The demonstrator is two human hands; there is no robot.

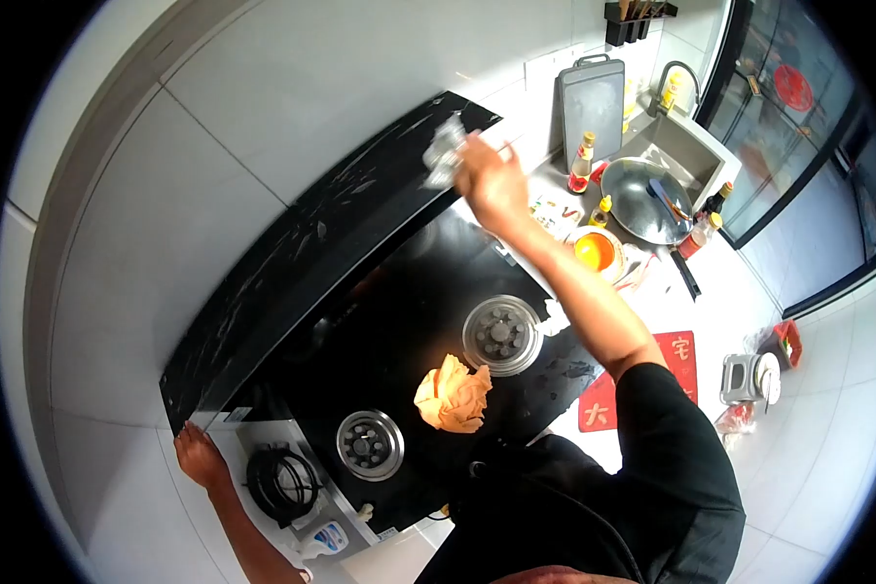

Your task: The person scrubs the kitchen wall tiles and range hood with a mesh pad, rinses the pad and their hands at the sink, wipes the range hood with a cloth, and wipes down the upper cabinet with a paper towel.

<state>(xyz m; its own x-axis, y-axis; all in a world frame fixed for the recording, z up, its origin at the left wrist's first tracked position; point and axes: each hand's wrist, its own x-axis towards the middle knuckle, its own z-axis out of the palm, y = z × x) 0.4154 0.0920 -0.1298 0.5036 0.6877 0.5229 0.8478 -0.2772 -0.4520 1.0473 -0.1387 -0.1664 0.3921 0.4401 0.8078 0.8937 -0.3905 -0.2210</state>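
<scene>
A long black panel with pale streaks (263, 268) runs along the tiled wall behind the stove. At its near left corner is my left hand (200, 456), fingers closed on the edge. My right hand (493, 190) holds a crumpled greyish-white wipe (445, 153) against the panel's far right end; the wipe is slightly blurred. Below lies the black glass cooktop (399, 282), with one metal burner (502, 335) on the right and another burner (370, 445) on the left. A crumpled orange cloth (455, 394) rests between the burners.
Black pan supports (282, 485) and a spray bottle (325, 538) lie left of the cooktop. On the right counter are a sauce bottle (581, 164), an orange-filled bowl (595, 253), a lidded wok (644, 200) and a red mat (686, 365). The sink (720, 161) is beyond.
</scene>
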